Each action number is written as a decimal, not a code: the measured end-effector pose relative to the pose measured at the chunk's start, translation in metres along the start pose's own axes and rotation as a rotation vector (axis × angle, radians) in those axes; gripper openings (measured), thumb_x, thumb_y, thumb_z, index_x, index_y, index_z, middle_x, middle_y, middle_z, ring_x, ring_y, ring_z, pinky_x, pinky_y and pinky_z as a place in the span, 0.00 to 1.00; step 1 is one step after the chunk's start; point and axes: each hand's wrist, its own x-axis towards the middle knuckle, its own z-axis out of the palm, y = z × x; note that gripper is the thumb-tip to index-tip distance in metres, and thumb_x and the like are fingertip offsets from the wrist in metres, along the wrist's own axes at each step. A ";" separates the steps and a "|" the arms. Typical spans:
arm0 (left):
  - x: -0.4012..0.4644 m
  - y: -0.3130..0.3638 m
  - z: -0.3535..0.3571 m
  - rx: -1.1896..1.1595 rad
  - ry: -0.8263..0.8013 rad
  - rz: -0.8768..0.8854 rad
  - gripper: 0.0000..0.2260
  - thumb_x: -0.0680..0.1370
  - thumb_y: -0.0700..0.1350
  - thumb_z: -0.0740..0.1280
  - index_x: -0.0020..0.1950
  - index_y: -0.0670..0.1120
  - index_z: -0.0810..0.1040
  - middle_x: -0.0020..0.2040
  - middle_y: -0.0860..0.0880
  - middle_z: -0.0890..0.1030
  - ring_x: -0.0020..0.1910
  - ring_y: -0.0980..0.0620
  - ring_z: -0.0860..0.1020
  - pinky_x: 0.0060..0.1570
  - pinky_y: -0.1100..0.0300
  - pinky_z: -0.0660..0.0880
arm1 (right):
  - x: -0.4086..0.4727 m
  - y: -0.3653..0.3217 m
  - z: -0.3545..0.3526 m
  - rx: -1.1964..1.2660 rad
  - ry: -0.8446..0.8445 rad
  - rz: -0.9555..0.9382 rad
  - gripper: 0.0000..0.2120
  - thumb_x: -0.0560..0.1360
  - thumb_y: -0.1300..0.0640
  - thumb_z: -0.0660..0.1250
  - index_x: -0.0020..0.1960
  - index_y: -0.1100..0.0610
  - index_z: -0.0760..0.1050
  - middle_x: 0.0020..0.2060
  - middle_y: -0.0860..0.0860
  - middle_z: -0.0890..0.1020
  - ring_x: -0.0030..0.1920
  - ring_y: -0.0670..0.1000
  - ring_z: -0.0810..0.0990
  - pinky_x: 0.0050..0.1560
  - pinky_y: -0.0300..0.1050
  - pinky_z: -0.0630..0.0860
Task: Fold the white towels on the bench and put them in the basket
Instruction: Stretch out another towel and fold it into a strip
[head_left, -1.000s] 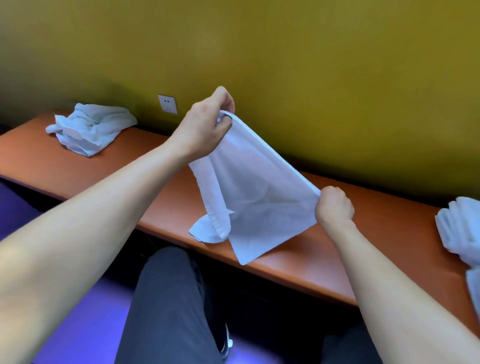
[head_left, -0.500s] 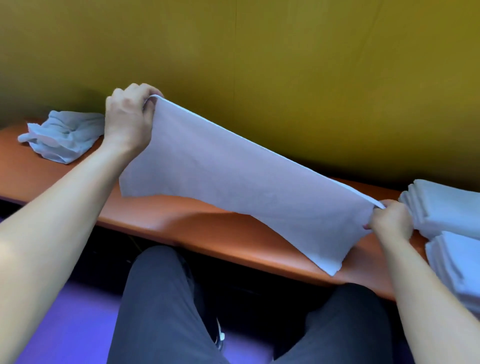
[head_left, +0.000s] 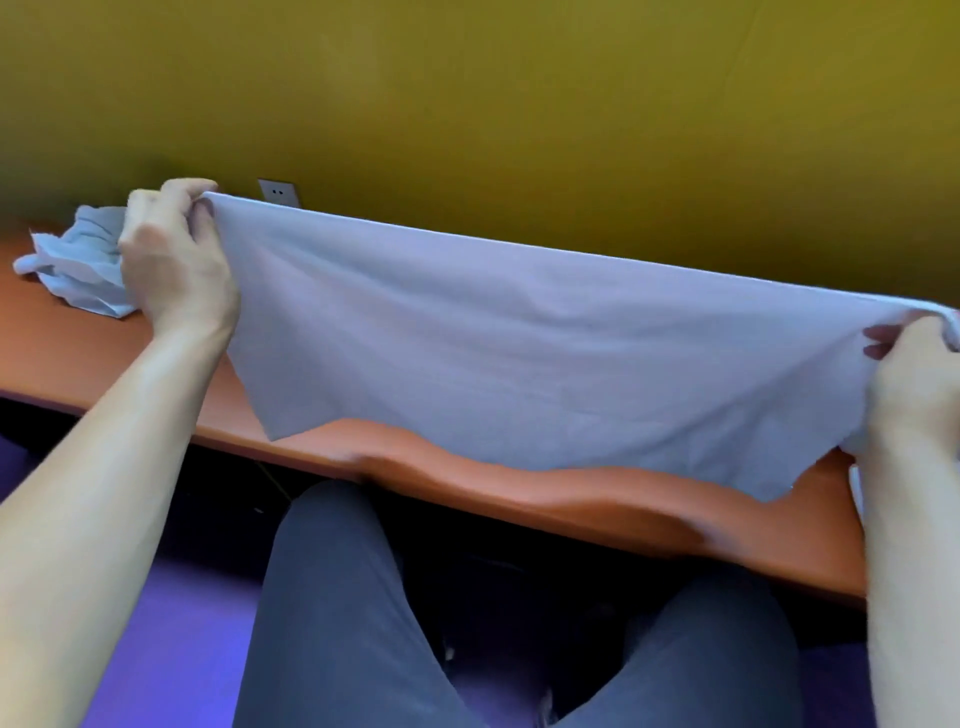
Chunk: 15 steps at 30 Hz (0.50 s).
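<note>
Since a moment ago my hands have pulled wider apart over the orange worktop (head_left: 130, 364) by the mustard wall (head_left: 519, 104). My left hand (head_left: 174, 265) and right hand (head_left: 919, 384) have their fingers clamped on the white towel (head_left: 519, 353), stretched taut above the worktop

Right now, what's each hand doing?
Left hand: gripping the white towel's left top corner.
Right hand: gripping its right top corner.

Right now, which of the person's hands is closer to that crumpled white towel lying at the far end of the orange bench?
Left. The left hand overlaps the crumpled white towel in view; the right hand is at the opposite edge.
</note>
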 end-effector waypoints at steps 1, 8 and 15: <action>0.008 0.004 0.005 0.010 -0.011 -0.015 0.16 0.82 0.46 0.56 0.65 0.51 0.80 0.60 0.41 0.79 0.59 0.42 0.75 0.57 0.52 0.69 | 0.006 0.000 0.008 -0.023 -0.007 0.032 0.14 0.70 0.57 0.60 0.55 0.52 0.73 0.43 0.47 0.80 0.31 0.36 0.81 0.32 0.35 0.77; 0.024 -0.006 0.094 0.022 -0.236 -0.202 0.11 0.79 0.45 0.62 0.57 0.47 0.81 0.57 0.42 0.84 0.58 0.38 0.78 0.57 0.50 0.73 | 0.077 0.124 0.075 -0.276 -0.018 0.145 0.15 0.64 0.51 0.60 0.44 0.52 0.82 0.36 0.54 0.85 0.37 0.53 0.86 0.40 0.56 0.84; 0.016 -0.036 0.209 0.168 -0.417 -0.369 0.11 0.80 0.43 0.62 0.58 0.47 0.82 0.59 0.41 0.82 0.59 0.36 0.77 0.53 0.50 0.73 | 0.074 0.182 0.139 -0.432 -0.142 0.273 0.13 0.70 0.58 0.59 0.49 0.56 0.80 0.39 0.57 0.85 0.41 0.55 0.85 0.46 0.51 0.82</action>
